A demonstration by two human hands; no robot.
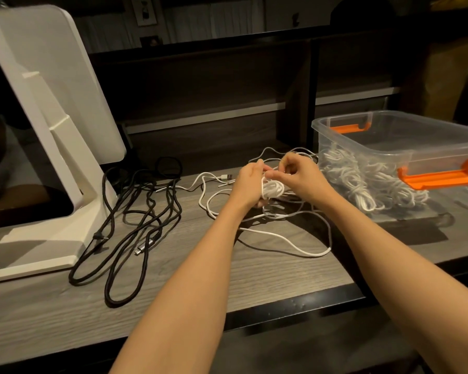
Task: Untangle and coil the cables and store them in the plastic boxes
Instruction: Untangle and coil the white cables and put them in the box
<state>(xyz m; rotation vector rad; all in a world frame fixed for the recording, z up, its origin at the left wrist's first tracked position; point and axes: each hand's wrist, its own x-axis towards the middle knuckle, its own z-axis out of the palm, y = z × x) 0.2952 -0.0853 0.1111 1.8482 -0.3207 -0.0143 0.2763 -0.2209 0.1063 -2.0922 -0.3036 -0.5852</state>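
White monitor stand (65, 168): upright at the far left of the grey wood-grain worktop (52, 314), screen edge dark beside it.

Black cables (135, 233): loose tangled loops on the worktop just right of the stand's base, a silver plug among them.

White cable (287, 238): slack loops spread across the worktop centre, a USB plug (226, 176) lying behind the left hand.

Left hand (250, 184): fingers curled around a small white coil (273, 190), held just above the worktop.

Right hand (299, 172): fingers pinched together on a white strand at the top of the coil.

Clear plastic box (405, 130): far right on the worktop, orange latches (441, 178), coiled white cables (362, 182) piled inside.
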